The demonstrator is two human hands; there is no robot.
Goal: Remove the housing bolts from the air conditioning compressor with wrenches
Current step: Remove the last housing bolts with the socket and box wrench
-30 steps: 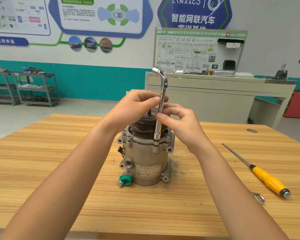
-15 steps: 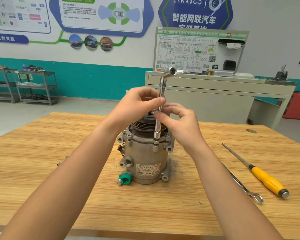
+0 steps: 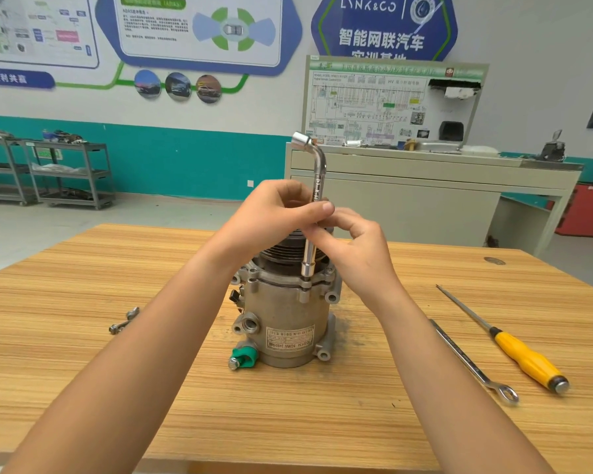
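Tabletop (image 3: 83, 268) holds compressor (image 3: 288, 323), hands (image 3: 271, 213) (image 3: 353, 248) pinching wrench (image 3: 317, 179), socket (image 3: 307, 270) seemingly over bolt.

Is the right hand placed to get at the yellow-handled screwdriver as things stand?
Probably yes: the screwdriver lies in the open on the table, with nothing over it. But the right hand pinches the L-shaped wrench and must let go first.

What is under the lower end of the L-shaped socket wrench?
The L-shaped socket wrench stands on a flange lug at the top edge of the compressor housing. Any bolt head there is hidden inside the socket.
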